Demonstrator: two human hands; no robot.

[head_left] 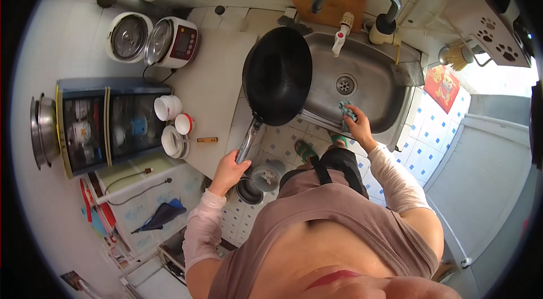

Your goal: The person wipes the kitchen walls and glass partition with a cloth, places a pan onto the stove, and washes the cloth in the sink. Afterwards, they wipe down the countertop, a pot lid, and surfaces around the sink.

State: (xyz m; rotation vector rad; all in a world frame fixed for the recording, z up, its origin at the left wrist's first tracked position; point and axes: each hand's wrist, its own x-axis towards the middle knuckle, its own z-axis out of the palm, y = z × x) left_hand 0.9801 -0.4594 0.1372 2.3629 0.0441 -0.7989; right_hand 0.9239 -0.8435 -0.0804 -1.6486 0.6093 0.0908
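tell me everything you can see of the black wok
The black wok is deep and rounded, with a faint sheen and one long, silvery, metal-looking handle. The left hand grips the handle's end, which points toward the person. In view, it overlaps the left side of the sink; whether it rests there is unclear.

A tilted black wok (278, 75) overlaps the sink's (370, 87) left edge, a crumpled blue-green cloth (345, 111) its front.

Left hand (227, 172) grips black wok (277, 75) by handle (249, 140); right hand (360, 127) holds greenish cloth (345, 111) at sink (374, 87).
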